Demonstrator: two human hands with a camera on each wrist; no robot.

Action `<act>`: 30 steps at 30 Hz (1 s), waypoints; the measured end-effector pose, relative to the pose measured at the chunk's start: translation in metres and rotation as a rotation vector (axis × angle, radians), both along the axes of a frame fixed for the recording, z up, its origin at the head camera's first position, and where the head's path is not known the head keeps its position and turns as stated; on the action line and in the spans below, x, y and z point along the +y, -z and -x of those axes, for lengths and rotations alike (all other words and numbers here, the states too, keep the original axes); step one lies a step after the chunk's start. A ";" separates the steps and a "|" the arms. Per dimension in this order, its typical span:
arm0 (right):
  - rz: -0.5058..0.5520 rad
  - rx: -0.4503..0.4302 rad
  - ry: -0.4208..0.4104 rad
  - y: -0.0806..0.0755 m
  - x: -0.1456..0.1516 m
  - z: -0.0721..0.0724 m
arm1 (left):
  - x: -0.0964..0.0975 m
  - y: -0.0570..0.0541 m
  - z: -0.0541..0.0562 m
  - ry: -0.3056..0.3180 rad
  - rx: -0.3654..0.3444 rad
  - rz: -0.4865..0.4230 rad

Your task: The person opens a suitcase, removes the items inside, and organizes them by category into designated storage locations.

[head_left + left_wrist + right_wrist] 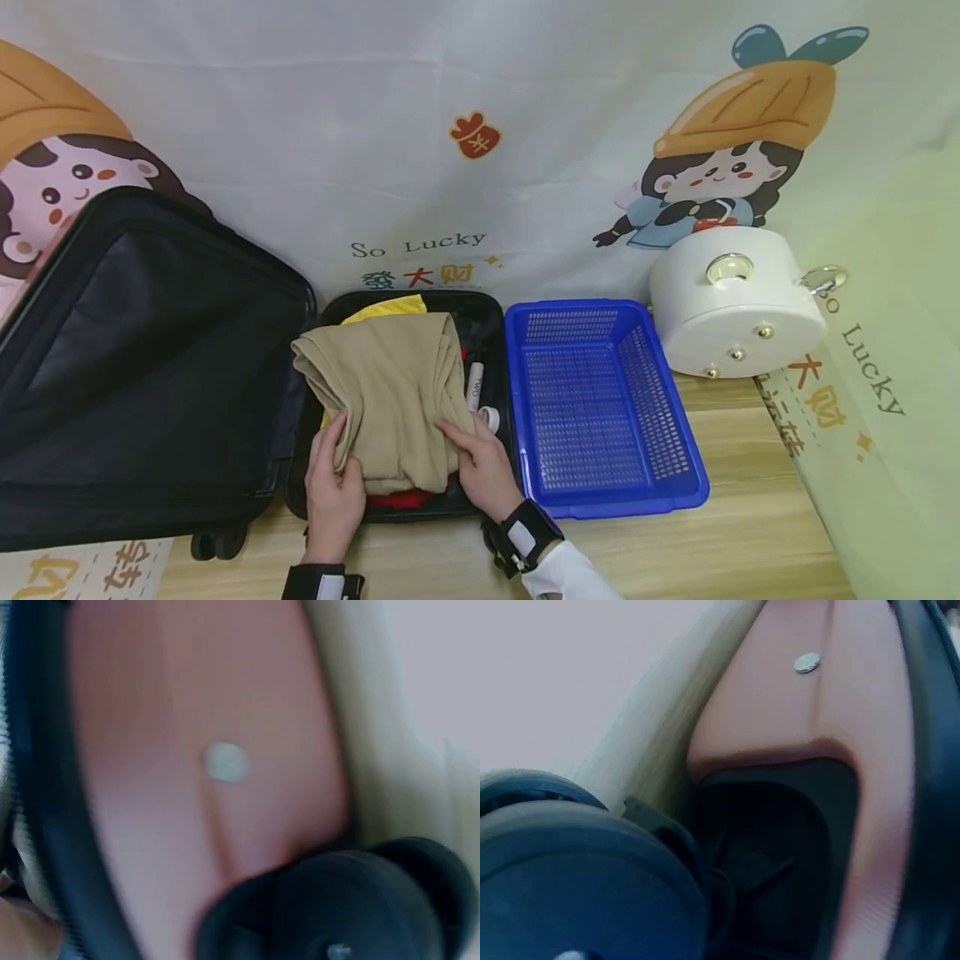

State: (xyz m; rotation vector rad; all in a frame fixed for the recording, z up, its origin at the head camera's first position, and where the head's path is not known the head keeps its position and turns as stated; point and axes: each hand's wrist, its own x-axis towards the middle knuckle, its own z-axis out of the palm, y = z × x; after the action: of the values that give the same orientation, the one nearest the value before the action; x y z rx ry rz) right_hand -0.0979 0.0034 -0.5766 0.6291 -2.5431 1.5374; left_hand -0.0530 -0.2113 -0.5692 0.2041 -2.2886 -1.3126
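Note:
A folded khaki garment (397, 392) lies on top of the things in the black-lined half of an open suitcase (491, 321). My left hand (333, 492) holds its lower left edge, thumb and fingers on either side of the fold. On its lower right part rests my right hand (483, 467), with a finger stretched over the cloth. Yellow cloth (386, 307) and red cloth (401, 500) peek out from under the garment. A white tube (475, 385) lies to its right. Both wrist views show only the pink outer shell (225, 697) and dark wheels (585, 877), no hands.
The raised suitcase lid (157, 375) stands at the left. Right of the suitcase is a blue perforated basket (600, 500) on the wooden table (750, 500). A white, round-sided case with metal fittings (738, 300) sits behind it, against a printed backdrop cloth (562, 192).

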 end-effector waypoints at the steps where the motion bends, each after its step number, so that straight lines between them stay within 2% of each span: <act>1: 0.009 0.017 0.007 -0.003 0.001 -0.001 | 0.001 -0.004 0.000 0.008 0.035 0.003; 6: 0.038 0.068 0.067 -0.020 0.021 -0.003 | 0.018 -0.024 0.008 0.098 0.146 -0.004; 9: 0.064 0.033 0.107 -0.032 0.037 -0.006 | 0.034 -0.034 0.011 0.156 0.148 -0.030; 13: 0.078 0.011 0.190 -0.041 0.063 -0.010 | 0.061 -0.043 0.015 0.234 0.136 -0.066; 18: 0.089 0.062 0.279 -0.043 0.100 -0.014 | 0.098 -0.046 0.021 0.345 0.145 -0.109; 21: 0.084 0.089 0.314 -0.042 0.125 -0.017 | 0.121 -0.045 0.024 0.417 0.116 -0.128; 25: 0.035 0.102 0.369 -0.039 0.158 -0.019 | 0.153 -0.042 0.024 0.529 0.015 -0.140; 30: -0.064 0.118 0.461 -0.030 0.191 -0.023 | 0.189 -0.033 0.028 0.694 -0.080 -0.095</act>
State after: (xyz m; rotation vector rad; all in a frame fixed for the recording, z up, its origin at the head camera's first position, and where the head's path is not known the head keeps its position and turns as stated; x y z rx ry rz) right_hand -0.0750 0.1941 -0.5466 0.1147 -2.4281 1.2257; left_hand -0.0806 -0.0218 -0.5366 -0.5692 -2.4650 -1.7591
